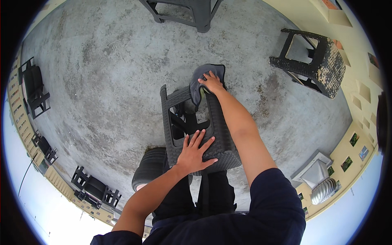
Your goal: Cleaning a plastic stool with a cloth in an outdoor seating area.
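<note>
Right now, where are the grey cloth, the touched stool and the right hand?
Grey cloth (pixel 197 76): head view, left part.
Touched stool (pixel 223 141): head view, textured side.
Right hand (pixel 212 84): head view, back of hand.

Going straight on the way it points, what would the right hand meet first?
Past the grey cloth under it, the right hand would cross the floor, then probably meet the dark stool at the picture's top edge; depth is unclear.

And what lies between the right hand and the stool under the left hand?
A grey cloth: the head view shows the right hand spread on it where it covers part of the dark plastic stool.
</note>
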Motion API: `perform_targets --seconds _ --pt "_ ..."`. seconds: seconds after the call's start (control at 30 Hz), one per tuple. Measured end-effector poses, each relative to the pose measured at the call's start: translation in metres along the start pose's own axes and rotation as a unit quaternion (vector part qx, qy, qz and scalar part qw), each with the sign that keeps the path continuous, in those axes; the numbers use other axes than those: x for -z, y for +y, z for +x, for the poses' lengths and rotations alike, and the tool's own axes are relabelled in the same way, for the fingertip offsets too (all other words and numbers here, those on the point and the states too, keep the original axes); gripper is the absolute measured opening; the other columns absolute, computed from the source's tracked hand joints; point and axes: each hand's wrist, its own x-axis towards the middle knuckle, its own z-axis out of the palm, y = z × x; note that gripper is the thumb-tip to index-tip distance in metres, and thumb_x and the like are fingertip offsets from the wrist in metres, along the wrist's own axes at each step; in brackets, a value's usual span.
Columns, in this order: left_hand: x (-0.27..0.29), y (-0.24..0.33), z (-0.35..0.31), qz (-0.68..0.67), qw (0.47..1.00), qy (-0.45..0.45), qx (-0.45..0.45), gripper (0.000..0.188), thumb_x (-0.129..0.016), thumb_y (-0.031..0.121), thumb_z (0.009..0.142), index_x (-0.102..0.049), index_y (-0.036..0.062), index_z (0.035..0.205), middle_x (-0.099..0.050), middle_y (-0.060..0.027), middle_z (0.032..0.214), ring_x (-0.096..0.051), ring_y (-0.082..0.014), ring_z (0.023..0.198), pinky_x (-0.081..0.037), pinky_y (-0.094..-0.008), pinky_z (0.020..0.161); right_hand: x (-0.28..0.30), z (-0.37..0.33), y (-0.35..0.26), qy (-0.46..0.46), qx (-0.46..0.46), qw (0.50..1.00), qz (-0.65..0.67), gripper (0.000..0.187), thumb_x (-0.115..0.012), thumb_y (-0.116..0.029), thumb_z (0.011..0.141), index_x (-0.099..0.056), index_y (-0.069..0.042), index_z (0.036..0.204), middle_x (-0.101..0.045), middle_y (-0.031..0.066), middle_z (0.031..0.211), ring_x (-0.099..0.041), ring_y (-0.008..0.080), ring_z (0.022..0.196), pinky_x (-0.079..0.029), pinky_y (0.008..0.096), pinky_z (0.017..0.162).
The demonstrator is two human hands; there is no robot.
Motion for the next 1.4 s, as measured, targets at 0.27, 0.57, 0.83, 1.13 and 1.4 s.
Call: perform_targets --seconds 0.27,0.57,0.83,1.13,1.4 --pt "0.002 -0.002 0.000 -0.006 1.000 0.013 0.000 0.085 -0.065 0.064 0.084 -0.039 0.0211 0.152 -0.028 -0.0199 0.159 -0.025 -0.0373 0.148 -0.019 -0.0612 0.118 -0.010 -0.084 0.015 0.012 -0.021 0.997 0.070 0.093 -0.064 -0.051 0.086 -0.017 -0.024 0.161 -0.007 0.0110 0.168 -0.018 0.0427 0.151 -0.027 0.0492 0.120" --pt "0.004 -0.005 -0.004 0.000 1.000 -0.008 0.007 0.086 -0.065 0.065 0.082 -0.044 0.0134 0.148 -0.033 -0.0230 0.155 -0.026 -0.0386 0.148 -0.018 -0.0623 0.118 -0.026 -0.292 0.019 0.041 0.069 0.992 0.094 0.081 -0.058 -0.047 0.094 -0.024 -0.010 0.158 -0.012 0.0204 0.165 -0.017 0.0406 0.151 -0.024 0.0469 0.121" --pt "0.000 -0.005 -0.010 0.004 1.000 -0.002 0.013 0.083 -0.059 0.067 0.086 -0.037 0.0234 0.153 -0.026 -0.0212 0.159 -0.023 -0.0375 0.149 -0.017 -0.0628 0.118 -0.022 -0.133 0.008 0.024 0.032 0.998 0.044 0.091 -0.059 -0.056 0.090 -0.018 -0.015 0.160 -0.010 0.0144 0.167 -0.019 0.0398 0.151 -0.023 0.0470 0.121" --pt "-0.007 -0.007 -0.015 0.000 1.000 0.008 0.013 0.084 -0.063 0.066 0.084 -0.039 0.0217 0.152 -0.027 -0.0210 0.159 -0.024 -0.0385 0.149 -0.018 -0.0634 0.117 -0.018 0.023 -0.025 0.004 -0.038 0.999 -0.008 0.090 -0.059 -0.056 0.089 -0.014 -0.026 0.161 -0.006 0.0054 0.169 -0.020 0.0366 0.151 -0.030 0.0496 0.118" --pt "-0.003 -0.001 -0.003 -0.004 1.000 0.016 -0.005 0.085 -0.063 0.066 0.084 -0.039 0.0220 0.152 -0.028 -0.0213 0.159 -0.026 -0.0385 0.148 -0.020 -0.0634 0.117 -0.030 -0.094 0.048 0.033 0.015 0.994 0.099 0.085 -0.057 -0.033 0.085 -0.021 -0.010 0.159 -0.010 0.0205 0.166 -0.019 0.0447 0.149 -0.023 0.0469 0.121"
